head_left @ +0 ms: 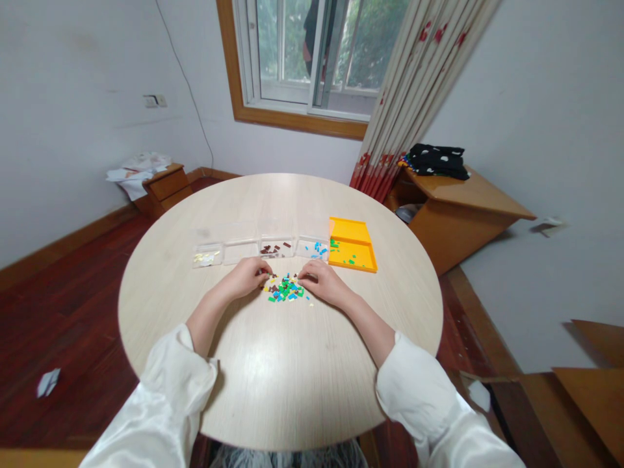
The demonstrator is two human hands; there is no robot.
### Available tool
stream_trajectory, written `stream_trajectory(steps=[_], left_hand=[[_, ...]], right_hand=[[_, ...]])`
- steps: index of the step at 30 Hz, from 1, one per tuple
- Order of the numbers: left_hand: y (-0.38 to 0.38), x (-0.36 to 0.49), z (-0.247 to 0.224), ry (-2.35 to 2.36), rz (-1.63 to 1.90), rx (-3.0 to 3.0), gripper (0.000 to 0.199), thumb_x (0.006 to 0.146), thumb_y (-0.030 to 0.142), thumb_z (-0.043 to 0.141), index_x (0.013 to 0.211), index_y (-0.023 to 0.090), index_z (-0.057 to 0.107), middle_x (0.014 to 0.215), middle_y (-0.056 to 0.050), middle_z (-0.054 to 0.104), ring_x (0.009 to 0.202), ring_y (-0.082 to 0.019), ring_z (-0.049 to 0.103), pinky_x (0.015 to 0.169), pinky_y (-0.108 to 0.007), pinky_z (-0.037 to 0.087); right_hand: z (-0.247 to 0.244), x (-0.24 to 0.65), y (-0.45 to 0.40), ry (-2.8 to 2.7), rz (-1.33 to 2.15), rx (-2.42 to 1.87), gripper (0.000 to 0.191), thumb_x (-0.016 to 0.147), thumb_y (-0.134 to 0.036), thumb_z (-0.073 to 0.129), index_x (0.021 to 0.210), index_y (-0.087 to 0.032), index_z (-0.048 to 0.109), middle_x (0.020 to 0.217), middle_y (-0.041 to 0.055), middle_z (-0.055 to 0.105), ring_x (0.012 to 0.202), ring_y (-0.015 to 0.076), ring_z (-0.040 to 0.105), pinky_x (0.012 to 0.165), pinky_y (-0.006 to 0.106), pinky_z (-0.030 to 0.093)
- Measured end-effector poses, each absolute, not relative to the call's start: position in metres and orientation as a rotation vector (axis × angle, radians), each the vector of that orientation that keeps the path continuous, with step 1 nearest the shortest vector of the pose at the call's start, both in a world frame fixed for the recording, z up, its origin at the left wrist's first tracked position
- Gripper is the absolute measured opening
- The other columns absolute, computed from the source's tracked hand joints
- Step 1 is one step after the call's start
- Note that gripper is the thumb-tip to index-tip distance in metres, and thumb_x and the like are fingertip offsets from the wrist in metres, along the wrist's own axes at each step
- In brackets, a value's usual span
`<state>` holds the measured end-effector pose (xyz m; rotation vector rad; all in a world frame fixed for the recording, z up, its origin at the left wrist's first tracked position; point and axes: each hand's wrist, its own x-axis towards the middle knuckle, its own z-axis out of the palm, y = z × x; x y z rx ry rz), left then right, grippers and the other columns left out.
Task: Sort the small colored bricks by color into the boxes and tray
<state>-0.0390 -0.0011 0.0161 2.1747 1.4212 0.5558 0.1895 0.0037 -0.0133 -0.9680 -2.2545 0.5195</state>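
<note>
A loose pile of small toy building bricks (pixel 285 289) in green, blue, brown, yellow and white lies on the round table. My left hand (pixel 249 276) is at the pile's left edge, fingertips and thumb pinched together beside brown and yellow bricks. Across the pile, my right hand (pixel 322 281) has its fingers curled in towards the thumb at the right edge. Whatever either hand pinches is too small to make out. Behind the hands stand a clear box of brown bricks (pixel 263 252), a clear box of blue bricks (pixel 299 255) and a yellow box (pixel 365 263) with green bricks.
Another clear box (pixel 196 262) holds pale yellow and white bricks at the left, with one more clear box (pixel 240 252) beside it. The round pale wooden table (pixel 273 377) fills the middle. A wooden cabinet (pixel 468 208) with dark cloth stands to the right, below the curtain.
</note>
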Motion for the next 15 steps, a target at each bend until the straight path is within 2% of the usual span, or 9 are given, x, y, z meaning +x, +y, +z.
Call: stream_trajectory(steps=[6,11,15], left_hand=[[0.0,-0.039,0.016,1.425,0.834,2.064,0.015,0.072,0.023,0.056,0.074,0.016,0.069,0.075,-0.007,0.066,0.067,-0.017,0.055,0.064,-0.027,0.04],[0.001,-0.036,0.018,1.309,1.051,1.724,0.017,0.071,0.032,0.06,0.069,0.016,0.065,0.064,-0.003,0.062,0.058,-0.013,0.052,0.056,-0.024,0.038],[-0.002,-0.031,0.026,1.245,1.177,1.525,0.029,0.07,0.042,0.061,0.06,0.016,0.058,0.054,0.002,0.052,0.051,-0.009,0.047,0.052,-0.022,0.034]], right_hand=[[-0.012,0.189,0.004,-2.25,0.546,-1.008,0.006,0.078,-0.013,0.062,0.073,-0.017,0.063,0.076,0.0031,0.063,0.077,0.0149,0.054,0.075,0.03,0.041],[-0.012,0.188,0.002,-2.252,0.522,-1.031,0.009,0.079,-0.012,0.059,0.072,-0.016,0.06,0.074,0.003,0.061,0.075,0.0146,0.053,0.074,0.029,0.041],[-0.012,0.188,0.001,-2.256,0.513,-1.04,0.009,0.08,-0.012,0.057,0.072,-0.016,0.058,0.076,0.0037,0.06,0.076,0.0146,0.052,0.074,0.03,0.041]])
